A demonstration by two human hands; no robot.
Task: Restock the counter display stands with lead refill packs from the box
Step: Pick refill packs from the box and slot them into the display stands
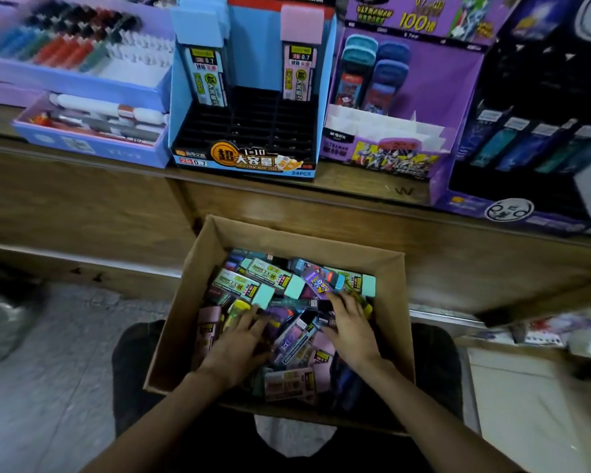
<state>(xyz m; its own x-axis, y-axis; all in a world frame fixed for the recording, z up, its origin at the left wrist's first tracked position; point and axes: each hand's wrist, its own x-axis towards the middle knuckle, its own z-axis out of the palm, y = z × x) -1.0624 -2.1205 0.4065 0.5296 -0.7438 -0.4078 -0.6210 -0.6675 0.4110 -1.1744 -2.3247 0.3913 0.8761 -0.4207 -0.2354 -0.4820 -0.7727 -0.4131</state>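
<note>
A cardboard box (198,278) rests on my lap, full of several loose lead refill packs (270,278) in mint, pink and purple. Both hands are inside it. My left hand (234,346) lies flat on the packs with fingers spread. My right hand (350,326) reaches over the pile with its fingers bent down among the packs; whether it holds one is hidden. On the wooden counter ahead stands a blue display stand (242,165) with mostly bare black slots and two upright packs, a blue-capped one (203,63) and a pink-capped one (300,59).
A purple display stand (389,155) with several refill cases sits right of the blue one. A dark stand (526,165) is at far right. Lilac trays of pens (82,131) fill the left. The wooden counter front (82,206) faces me.
</note>
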